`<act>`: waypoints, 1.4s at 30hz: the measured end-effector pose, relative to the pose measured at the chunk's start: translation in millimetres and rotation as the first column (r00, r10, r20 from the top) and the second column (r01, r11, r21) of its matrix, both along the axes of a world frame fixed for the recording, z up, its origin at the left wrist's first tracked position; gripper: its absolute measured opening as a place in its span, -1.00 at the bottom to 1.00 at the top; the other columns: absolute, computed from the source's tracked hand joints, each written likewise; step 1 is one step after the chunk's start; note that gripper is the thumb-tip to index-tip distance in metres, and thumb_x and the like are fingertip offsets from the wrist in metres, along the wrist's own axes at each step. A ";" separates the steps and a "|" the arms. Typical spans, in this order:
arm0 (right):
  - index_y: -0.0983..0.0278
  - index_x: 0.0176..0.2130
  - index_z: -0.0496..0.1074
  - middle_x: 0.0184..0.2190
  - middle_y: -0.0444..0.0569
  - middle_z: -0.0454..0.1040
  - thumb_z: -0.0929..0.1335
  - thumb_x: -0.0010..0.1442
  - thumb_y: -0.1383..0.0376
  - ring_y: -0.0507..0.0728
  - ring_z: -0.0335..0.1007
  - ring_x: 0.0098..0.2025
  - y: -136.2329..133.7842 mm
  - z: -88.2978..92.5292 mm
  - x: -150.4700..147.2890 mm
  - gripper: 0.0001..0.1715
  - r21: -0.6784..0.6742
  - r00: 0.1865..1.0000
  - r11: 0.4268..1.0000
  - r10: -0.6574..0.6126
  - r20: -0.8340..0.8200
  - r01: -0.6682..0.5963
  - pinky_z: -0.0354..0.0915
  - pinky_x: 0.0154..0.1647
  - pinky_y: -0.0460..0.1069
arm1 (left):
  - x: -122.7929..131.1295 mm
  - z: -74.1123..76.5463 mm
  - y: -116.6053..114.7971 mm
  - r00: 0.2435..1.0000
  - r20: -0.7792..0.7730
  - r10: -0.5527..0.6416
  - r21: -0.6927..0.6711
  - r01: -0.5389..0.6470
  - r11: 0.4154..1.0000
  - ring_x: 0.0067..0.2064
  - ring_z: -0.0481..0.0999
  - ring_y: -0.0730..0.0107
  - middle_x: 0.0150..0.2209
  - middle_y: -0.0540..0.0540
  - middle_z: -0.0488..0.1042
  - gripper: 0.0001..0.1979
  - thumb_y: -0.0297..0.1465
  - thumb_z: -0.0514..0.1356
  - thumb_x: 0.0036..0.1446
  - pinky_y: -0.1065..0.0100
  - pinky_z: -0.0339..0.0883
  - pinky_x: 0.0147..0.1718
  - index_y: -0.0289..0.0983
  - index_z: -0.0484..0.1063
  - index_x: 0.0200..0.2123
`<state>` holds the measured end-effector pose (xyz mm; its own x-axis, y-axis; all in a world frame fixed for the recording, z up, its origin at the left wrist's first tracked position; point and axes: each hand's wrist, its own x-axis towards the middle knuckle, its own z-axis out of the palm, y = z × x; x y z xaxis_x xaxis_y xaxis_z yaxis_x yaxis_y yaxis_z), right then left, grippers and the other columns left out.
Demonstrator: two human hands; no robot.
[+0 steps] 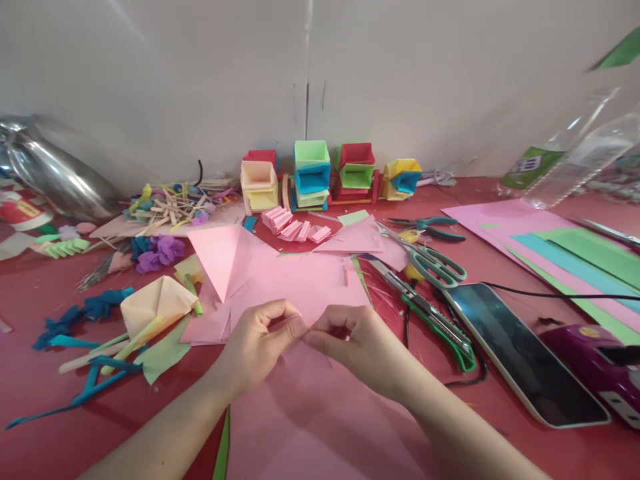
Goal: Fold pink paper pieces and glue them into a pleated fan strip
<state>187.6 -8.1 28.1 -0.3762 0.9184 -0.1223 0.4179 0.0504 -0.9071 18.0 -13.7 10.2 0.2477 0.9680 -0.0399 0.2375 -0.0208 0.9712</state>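
Thumb and forefinger of the left hand were drawn together in a pinch, the other fingers curled in. The right hand mirrored it, its fingertips meeting the left's. Whatever lay between them was too small to tell. Both hands were over broad, flat pink paper sheets, which spread towards 12 and 6 o'clock on the red tabletop.

At 12 o'clock from the hands lay a row of small folded pink paper strips, and beyond it stood stacked, open-topped, multicoloured paper boxes. A flat pink paper triangle lay at 10 o'clock, and a cream folded-paper piece at 9.

At 2 o'clock lay scissors with grey-green handles; at 3, a green-and-black utility knife, with a dark-screened, white-edged smartphone just beyond it. Farther off at 2 o'clock, pink, blue and green paper sheets overlapped.
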 end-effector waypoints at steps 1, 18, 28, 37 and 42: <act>0.31 -0.58 0.37 -0.64 -0.20 0.26 0.35 0.06 0.21 -0.04 0.10 -0.56 -0.1 0.9 0.2 -0.72 -0.013 1.000 1.000 0.001 -0.009 -0.001 0.06 -0.55 -0.12 | 0.0 0.5 0.1 0.999 0.021 0.038 0.009 -0.039 0.999 -0.47 0.15 0.51 -0.56 0.08 0.16 -0.73 -0.27 0.12 0.12 0.48 0.09 -0.47 -0.28 0.26 -0.56; 0.30 -0.48 0.45 -0.53 -0.14 0.39 0.33 0.07 0.30 -0.01 0.24 -0.47 -2.2 0.8 -0.7 -0.86 0.025 0.998 1.000 -0.008 -0.069 0.010 0.18 -0.45 -0.11 | -6.3 7.8 0.4 0.997 -0.082 -0.012 0.011 0.012 1.000 -0.45 0.25 0.49 -0.54 0.07 0.29 -0.77 -0.25 0.14 0.09 0.46 0.14 -0.43 -0.26 0.36 -0.50; 0.28 -0.57 0.40 -0.56 -0.15 0.35 0.33 0.01 0.43 -0.01 0.25 -0.48 -3.1 1.9 -3.2 -0.83 0.191 0.998 0.980 -0.055 -0.042 0.062 0.19 -0.46 -0.11 | -4.1 4.7 1.8 0.998 -0.041 -0.053 -0.066 0.050 0.997 -0.47 0.25 0.49 -0.52 0.04 0.31 -0.74 -0.19 0.15 0.07 0.48 0.14 -0.48 -0.28 0.37 -0.47; 0.29 -0.54 0.43 -0.55 -0.13 0.44 0.33 0.04 0.35 0.01 0.30 -0.47 2.3 8.8 1.6 -0.85 0.189 0.986 0.968 -0.159 -0.044 0.164 0.21 -0.44 -0.11 | -3.7 5.7 -0.5 0.979 0.049 0.200 -0.101 -0.194 0.976 -0.56 0.16 0.57 -0.61 0.10 0.22 -0.73 -0.17 0.20 0.02 0.52 0.04 -0.59 -0.27 0.36 -0.48; 0.29 -0.55 0.42 -0.55 -0.14 0.42 0.34 0.04 0.33 0.01 0.29 -0.47 2.7 10.0 3.0 -0.84 0.135 0.985 0.977 -0.153 -0.077 0.163 0.20 -0.44 -0.10 | -2.4 9.1 -1.5 0.975 0.015 0.221 -0.093 -0.219 0.971 -0.53 0.16 0.56 -0.59 0.08 0.23 -0.73 -0.17 0.21 0.01 0.53 0.04 -0.59 -0.27 0.37 -0.49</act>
